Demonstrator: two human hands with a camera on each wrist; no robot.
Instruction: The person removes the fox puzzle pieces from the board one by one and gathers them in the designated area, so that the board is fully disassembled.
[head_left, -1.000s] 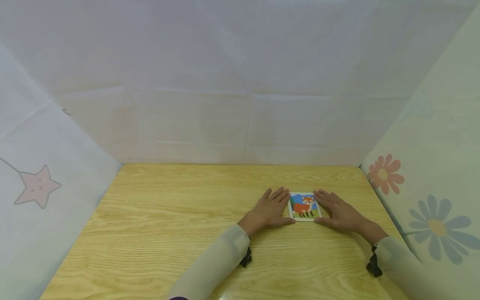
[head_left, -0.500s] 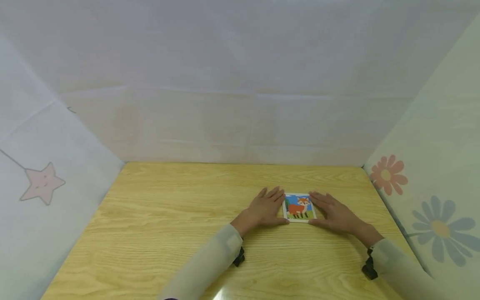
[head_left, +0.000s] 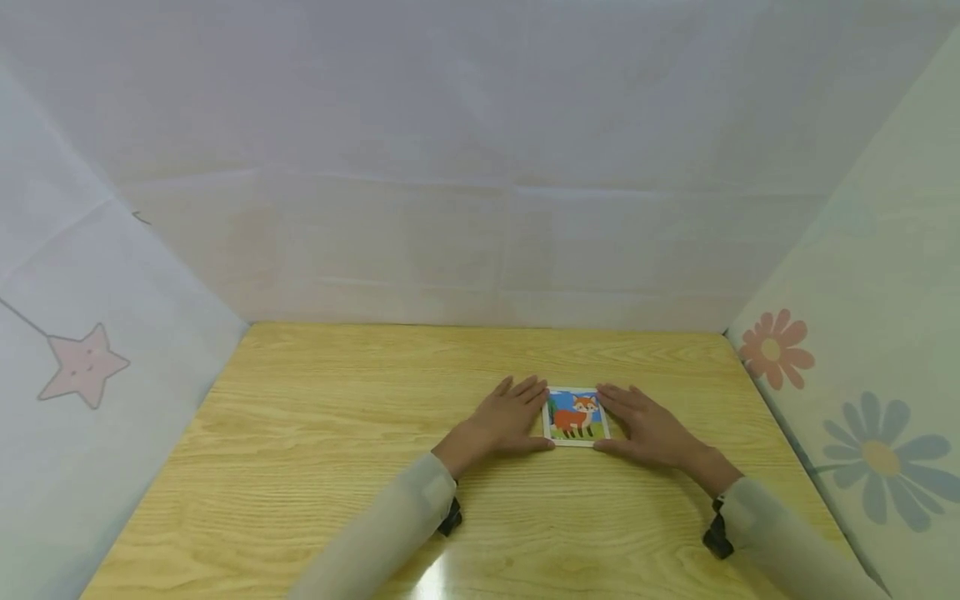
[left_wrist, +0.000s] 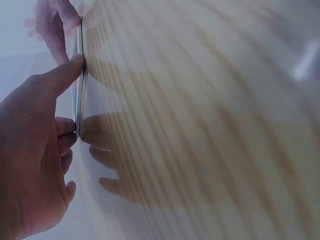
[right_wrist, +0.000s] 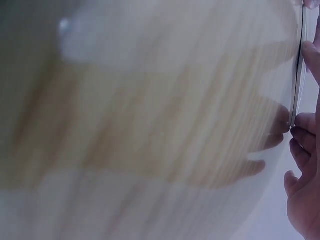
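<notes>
A small square fox picture [head_left: 576, 416] with a white frame lies flat on the wooden table [head_left: 315, 433], right of the middle. My left hand [head_left: 498, 421] rests along its left side, fingertips at the far corner and thumb at the near one. On the opposite side my right hand [head_left: 645, 425] touches it the same way. Fingers of both hands are mostly straight. Edge-on in the left wrist view, the picture's thin edge [left_wrist: 81, 100] meets the left thumb. The right wrist view shows the right fingers at the thin edge [right_wrist: 298, 75].
A pale cloth wall [head_left: 480, 250] rises behind the table. Cloth side walls stand left and right, one with a pink star [head_left: 84, 365], the other with a red flower [head_left: 776, 350] and a blue flower [head_left: 877, 458]. Light glares off the table's front.
Both hands and the fox picture between them have slid left across the table and slightly nearer. Their hold on its sides looks the same.
</notes>
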